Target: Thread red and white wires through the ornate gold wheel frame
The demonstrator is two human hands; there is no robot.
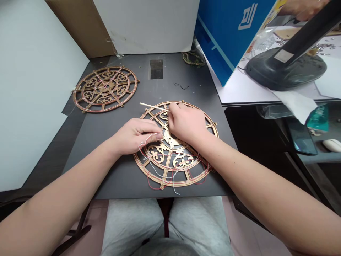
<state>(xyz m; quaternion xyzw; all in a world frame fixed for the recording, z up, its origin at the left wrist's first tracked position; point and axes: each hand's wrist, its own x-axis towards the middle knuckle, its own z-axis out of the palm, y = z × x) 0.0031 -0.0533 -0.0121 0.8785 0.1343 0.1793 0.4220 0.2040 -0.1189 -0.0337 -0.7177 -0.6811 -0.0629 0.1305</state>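
"What's under the right hand [186,122]?"

"The hub of the fretwork wooden wheel [170,184], mostly hidden."

"And the wooden stick [153,106]?"

"One end is hidden there too. The white wire [153,174] runs out of sight beneath the left hand [135,137]."

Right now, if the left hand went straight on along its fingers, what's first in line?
Likely the right hand, just ahead of the left hand. Depth is unclear: those fingers sit over the central hub of the wooden wheel, so the hub comes first if the line dips.

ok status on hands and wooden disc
Left hand pinching white wire; right hand on thin wooden stick. Wooden fretwork disc flat on dark board, wires trailing. Second disc beside it.
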